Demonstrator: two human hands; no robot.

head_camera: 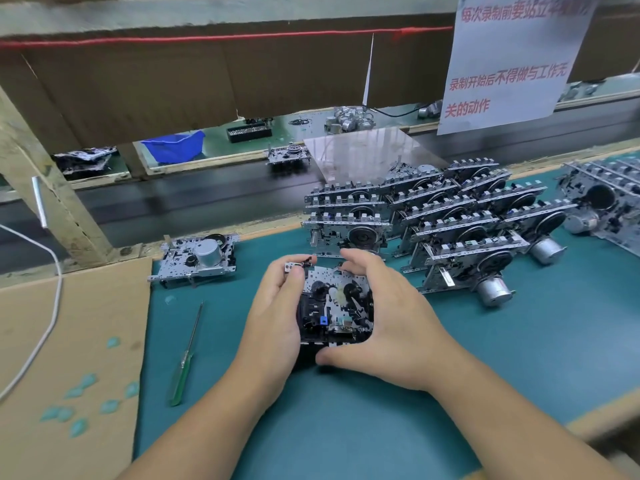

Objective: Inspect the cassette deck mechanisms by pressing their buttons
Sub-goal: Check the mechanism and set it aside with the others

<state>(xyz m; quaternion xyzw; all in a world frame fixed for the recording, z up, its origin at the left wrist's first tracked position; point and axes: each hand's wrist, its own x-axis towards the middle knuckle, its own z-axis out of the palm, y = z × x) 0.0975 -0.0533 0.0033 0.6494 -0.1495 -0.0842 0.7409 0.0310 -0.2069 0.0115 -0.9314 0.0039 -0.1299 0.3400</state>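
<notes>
Both hands, the left hand [277, 306] and the right hand [388, 313], clasp 1 cassette deck mechanism [336, 313] between them just above the green surface [346, 427], fingertips curled over its far edge where the buttons seem to sit. 1 mechanism [197, 259] lies apart on the left, probably checked already; the stacked batch [443, 220] behind looks still to inspect. A screwdriver [185, 362] lies unused nearby.

Probably a factory assembly line: conveyor belt [207, 188], stacked cassette mechanisms [450, 216], printed notice [502, 64] above the bench.
</notes>
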